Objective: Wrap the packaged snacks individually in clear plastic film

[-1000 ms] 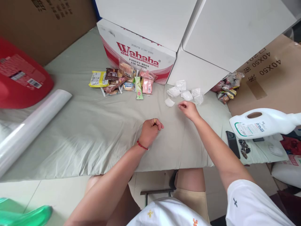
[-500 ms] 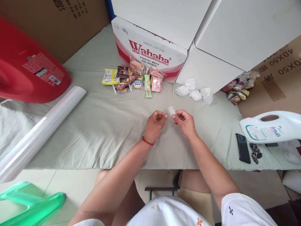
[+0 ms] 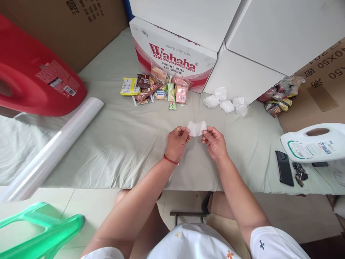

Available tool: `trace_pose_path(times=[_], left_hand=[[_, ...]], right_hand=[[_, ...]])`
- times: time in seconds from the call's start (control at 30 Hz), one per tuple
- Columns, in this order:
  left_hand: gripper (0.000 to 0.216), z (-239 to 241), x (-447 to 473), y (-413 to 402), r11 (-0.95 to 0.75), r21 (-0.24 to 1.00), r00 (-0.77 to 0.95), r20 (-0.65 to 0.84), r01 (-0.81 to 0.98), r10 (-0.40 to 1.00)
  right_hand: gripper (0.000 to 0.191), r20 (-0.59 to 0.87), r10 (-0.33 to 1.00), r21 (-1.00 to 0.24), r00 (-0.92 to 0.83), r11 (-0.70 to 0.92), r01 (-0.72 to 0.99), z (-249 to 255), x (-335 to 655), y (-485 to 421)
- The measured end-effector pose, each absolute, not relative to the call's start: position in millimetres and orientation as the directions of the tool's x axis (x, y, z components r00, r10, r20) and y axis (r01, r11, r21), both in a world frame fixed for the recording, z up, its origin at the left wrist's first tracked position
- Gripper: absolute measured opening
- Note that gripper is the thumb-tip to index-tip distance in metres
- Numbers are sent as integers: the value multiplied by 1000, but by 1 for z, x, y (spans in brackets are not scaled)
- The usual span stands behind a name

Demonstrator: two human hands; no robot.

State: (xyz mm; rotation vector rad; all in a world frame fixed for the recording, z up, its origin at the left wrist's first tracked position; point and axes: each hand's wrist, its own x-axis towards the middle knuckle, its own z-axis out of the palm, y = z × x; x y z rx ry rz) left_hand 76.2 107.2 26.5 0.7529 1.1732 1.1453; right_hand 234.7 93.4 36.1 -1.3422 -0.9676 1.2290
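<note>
Between my two hands a small translucent white plastic piece [image 3: 196, 128] is stretched out flat, above the cloth-covered surface. My left hand [image 3: 178, 143], with a red bracelet at the wrist, pinches its left edge. At the opposite edge, the thumb and fingers of my right hand [image 3: 215, 142] are closed on it. Whether it is a bag or a single sheet I cannot tell. Beyond my hands lie several crumpled clear plastic pieces [image 3: 226, 105] and a pile of packaged snacks, among them a green packet [image 3: 171, 96] and a pink packet [image 3: 182, 94].
Behind the snacks stands a Wahaha carton [image 3: 175, 57]. On the left are a red jug [image 3: 40, 72] and a long plastic roll [image 3: 56, 147]. A white bottle [image 3: 312, 145], a phone [image 3: 284, 168] and keys [image 3: 300, 174] lie right. More wrapped snacks [image 3: 281, 95] sit farther back.
The plastic piece was bunched in my right hand, with my left hand apart from it. Now my left hand grips it too, and it is spread wide between both hands.
</note>
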Motion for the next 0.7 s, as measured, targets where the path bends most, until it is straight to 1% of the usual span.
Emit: trace_pose_path(times=[0.07,0.13,0.2,0.23,0.3,0.37,0.4,0.43,0.47,0.53,0.6,0.63,0.7], left_hand=[[17,26,72,110,294,880,-37,-331,-373,943],[22,26,69,113,312,822,6,-352,-477,936],[25,26,66,115,323,787,66,-341,-525,938],[25,25,66,116,309,795,70,-321,-522,945],[23,25,68,116,227,857,7,-253,-462,967],[20,24,71,113,138,928,-81,-177,-346,981],[19,24,73,111,106,954,-107,-141,-279,984],[18,25,76,109,73,974,-117,-99,-213,988],[17,25,78,106,32,989,-114,-49,-147,992],[12,26,82,100,-79,997,-78,77,-17,994],[6,27,86,95,-171,981,-11,173,86,985],[5,26,88,94,-182,977,12,182,107,983],[2,25,91,94,-127,990,30,125,69,992]], right_hand=[[32,-162,970,-984,182,-145,-104,32,238,97],[33,-180,969,-981,169,-164,-106,26,240,100],[32,-197,972,-979,130,-188,-76,19,239,103],[31,-187,972,-982,139,-181,-51,16,239,103],[29,-132,962,-990,239,-138,9,12,237,102],[29,-70,928,-995,367,-90,39,12,235,100],[30,-62,915,-996,398,-83,35,13,234,97],[32,-79,919,-996,387,-93,16,15,232,95],[35,-111,935,-994,337,-113,-14,18,231,93],[44,-165,970,-985,176,-153,-79,22,227,89],[46,-167,983,-979,71,-156,-132,24,224,87],[44,-150,986,-979,74,-138,-147,23,223,87],[35,-126,981,-984,145,-106,-143,20,223,89]])
